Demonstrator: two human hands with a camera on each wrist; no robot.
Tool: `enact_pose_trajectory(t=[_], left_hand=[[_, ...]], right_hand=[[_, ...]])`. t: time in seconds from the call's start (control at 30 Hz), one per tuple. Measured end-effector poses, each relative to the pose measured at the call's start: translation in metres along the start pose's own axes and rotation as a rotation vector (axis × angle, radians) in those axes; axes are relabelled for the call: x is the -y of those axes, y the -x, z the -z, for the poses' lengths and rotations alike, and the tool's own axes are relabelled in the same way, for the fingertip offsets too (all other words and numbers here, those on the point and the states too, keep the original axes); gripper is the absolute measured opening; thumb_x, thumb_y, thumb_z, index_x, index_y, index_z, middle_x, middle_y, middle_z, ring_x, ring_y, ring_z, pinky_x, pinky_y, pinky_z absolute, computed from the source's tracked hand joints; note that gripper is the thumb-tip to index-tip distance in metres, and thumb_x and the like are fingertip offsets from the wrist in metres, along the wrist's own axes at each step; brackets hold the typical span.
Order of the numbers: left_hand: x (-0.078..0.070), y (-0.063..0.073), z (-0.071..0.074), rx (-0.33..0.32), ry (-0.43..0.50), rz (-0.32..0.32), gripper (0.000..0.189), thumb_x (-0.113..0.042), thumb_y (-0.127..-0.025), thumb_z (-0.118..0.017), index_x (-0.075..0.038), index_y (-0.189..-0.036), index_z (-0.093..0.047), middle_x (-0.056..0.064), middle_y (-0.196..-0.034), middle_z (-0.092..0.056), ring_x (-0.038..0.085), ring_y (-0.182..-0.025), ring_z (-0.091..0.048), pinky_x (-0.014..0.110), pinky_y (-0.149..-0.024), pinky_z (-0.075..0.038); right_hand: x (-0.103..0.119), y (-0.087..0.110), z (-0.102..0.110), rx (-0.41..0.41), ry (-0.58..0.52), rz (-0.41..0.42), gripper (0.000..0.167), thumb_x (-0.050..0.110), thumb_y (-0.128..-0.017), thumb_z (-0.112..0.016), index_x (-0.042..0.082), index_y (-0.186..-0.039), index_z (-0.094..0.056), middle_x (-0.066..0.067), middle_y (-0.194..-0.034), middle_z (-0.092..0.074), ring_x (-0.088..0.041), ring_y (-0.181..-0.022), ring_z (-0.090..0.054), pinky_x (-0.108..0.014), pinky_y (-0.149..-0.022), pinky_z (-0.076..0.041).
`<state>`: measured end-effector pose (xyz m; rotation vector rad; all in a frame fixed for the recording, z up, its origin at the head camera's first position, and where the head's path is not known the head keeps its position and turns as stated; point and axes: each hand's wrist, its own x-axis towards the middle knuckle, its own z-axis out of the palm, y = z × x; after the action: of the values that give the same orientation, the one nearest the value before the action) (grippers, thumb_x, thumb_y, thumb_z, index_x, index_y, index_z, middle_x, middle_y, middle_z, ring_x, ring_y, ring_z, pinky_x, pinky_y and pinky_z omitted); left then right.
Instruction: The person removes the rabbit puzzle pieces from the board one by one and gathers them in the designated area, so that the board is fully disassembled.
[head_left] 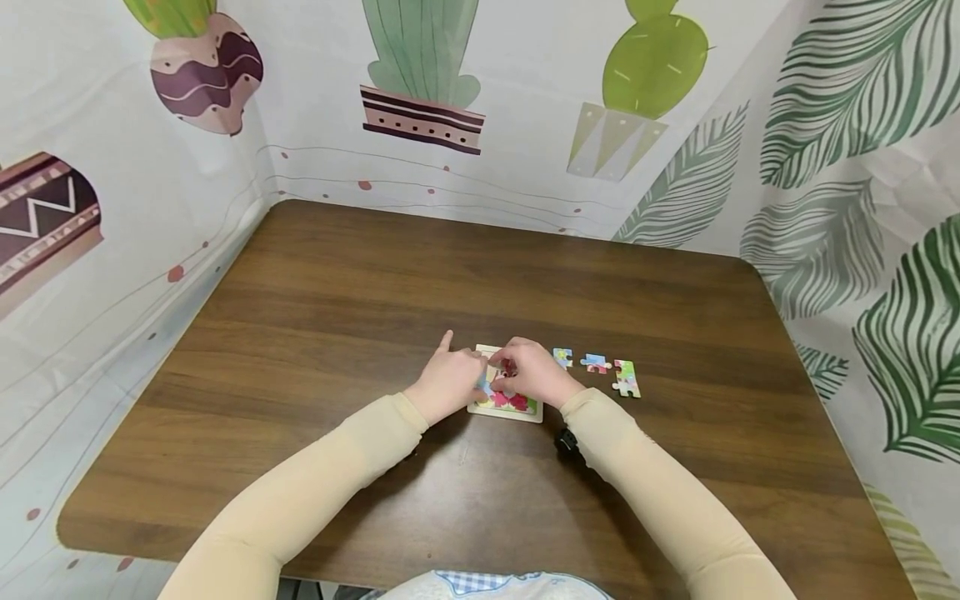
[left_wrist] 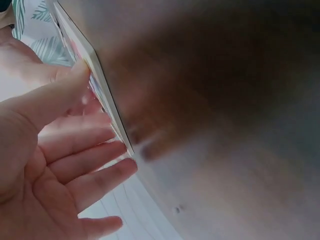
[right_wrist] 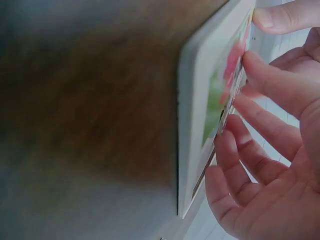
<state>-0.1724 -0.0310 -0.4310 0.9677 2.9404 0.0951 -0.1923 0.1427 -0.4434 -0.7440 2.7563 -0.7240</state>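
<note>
A small jigsaw puzzle in a pale-framed tray [head_left: 531, 417] lies on the table, with pink-red flowers and green along its near side. My left hand [head_left: 450, 382] rests at the tray's left side. Its thumb [left_wrist: 75, 75] touches the frame, while the other fingers stretch fairly straight along the edge. Over the picture, my right hand [head_left: 534, 372] has its thumb [right_wrist: 267, 75] and forefinger set apart, pinching a puzzle piece that they mostly hide. The other fingers of that hand curl beside the tray in the right wrist view.
Loose jigsaw pieces lie right of the tray: a blue one [head_left: 562, 357], a blue-and-red one [head_left: 596, 363] and a green joined part [head_left: 627, 379]. The brown wooden table [head_left: 337, 283] meets a patterned cloth wall [head_left: 525, 167] behind. A dark wrist device [head_left: 567, 441] sits under the right wrist.
</note>
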Motion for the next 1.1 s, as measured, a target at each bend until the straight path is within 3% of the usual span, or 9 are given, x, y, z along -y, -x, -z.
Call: enact_pose_trajectory(t=[0.13,0.27,0.47,0.67,1.1], left_hand=[[0.003,0.0,0.001,0.048,-0.005,0.006,0.048,-0.046,-0.072,-0.078,-0.012,-0.105,-0.071,0.005,-0.119,-0.066,0.017,-0.096,-0.068,0.056,-0.111,-0.024],[0.003,-0.001,0.005,0.091,-0.006,0.008,0.058,-0.049,-0.067,-0.08,-0.01,-0.109,-0.068,0.007,-0.121,-0.065,0.018,-0.101,-0.066,0.055,-0.112,-0.023],[0.002,0.0,0.005,0.091,-0.026,0.005,0.064,-0.05,-0.066,-0.08,-0.008,-0.113,-0.066,0.006,-0.12,-0.066,0.019,-0.111,-0.061,0.055,-0.112,-0.022],[0.004,0.001,0.001,0.094,-0.016,0.03,0.078,-0.055,-0.065,-0.078,-0.005,-0.123,-0.061,0.006,-0.132,-0.058,0.028,-0.129,-0.047,0.058,-0.111,-0.021],[0.006,-0.002,0.01,0.187,-0.033,0.016,0.076,-0.059,-0.068,-0.074,-0.008,-0.123,-0.062,0.006,-0.132,-0.058,0.023,-0.129,-0.047,0.049,-0.114,-0.022]], right_hand=[[0.003,0.001,0.001,-0.016,0.056,0.022,0.025,0.024,-0.077,-0.078,0.014,-0.1,-0.075,0.002,-0.089,-0.062,-0.013,-0.079,-0.056,-0.032,-0.072,-0.046],[0.006,0.002,0.001,-0.036,0.113,0.043,0.024,0.026,-0.077,-0.079,0.018,-0.099,-0.076,0.003,-0.09,-0.064,-0.017,-0.083,-0.057,-0.04,-0.075,-0.043],[0.007,0.003,-0.002,-0.045,0.182,0.049,0.028,0.033,-0.075,-0.079,0.02,-0.099,-0.075,0.005,-0.091,-0.064,-0.018,-0.086,-0.058,-0.043,-0.079,-0.044],[0.007,0.001,-0.003,-0.021,0.189,0.053,0.026,0.031,-0.075,-0.079,0.019,-0.098,-0.074,0.006,-0.092,-0.065,-0.02,-0.089,-0.058,-0.046,-0.082,-0.043],[0.013,-0.005,-0.001,-0.008,0.146,0.031,0.02,0.028,-0.079,-0.077,0.016,-0.094,-0.072,0.003,-0.091,-0.064,-0.018,-0.085,-0.056,-0.044,-0.081,-0.043]])
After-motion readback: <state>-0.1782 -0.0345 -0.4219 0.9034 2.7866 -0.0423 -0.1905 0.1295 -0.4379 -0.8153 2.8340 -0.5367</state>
